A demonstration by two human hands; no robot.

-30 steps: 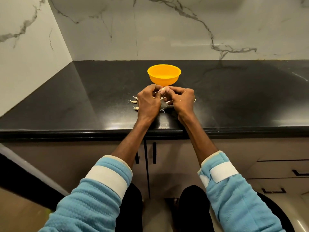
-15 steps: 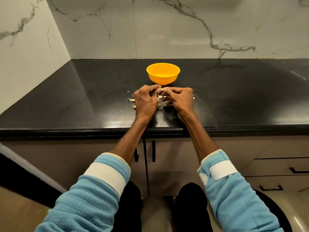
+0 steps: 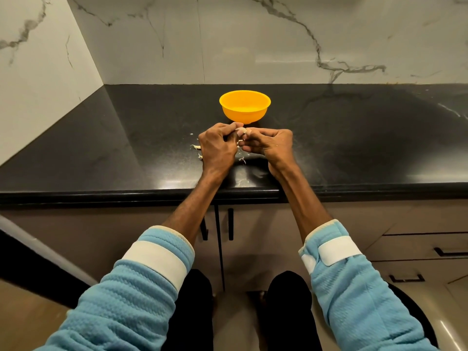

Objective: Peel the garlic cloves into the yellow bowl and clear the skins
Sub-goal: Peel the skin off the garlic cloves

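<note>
The left hand (image 3: 216,148) and right hand (image 3: 273,145) pinch a clove (image 3: 240,130) between curled fingers. The bowl (image 3: 244,115) stands just beyond the fingertips; skins (image 3: 196,147) lie left of and under them on the counter (image 3: 126,148).

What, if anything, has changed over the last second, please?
Almost nothing. The left hand and right hand keep pinching the garlic clove between them on the near side of the yellow bowl, with only slight finger shifts. Nothing was picked up or let go. The bowl and the skins on the counter stayed put.
</note>
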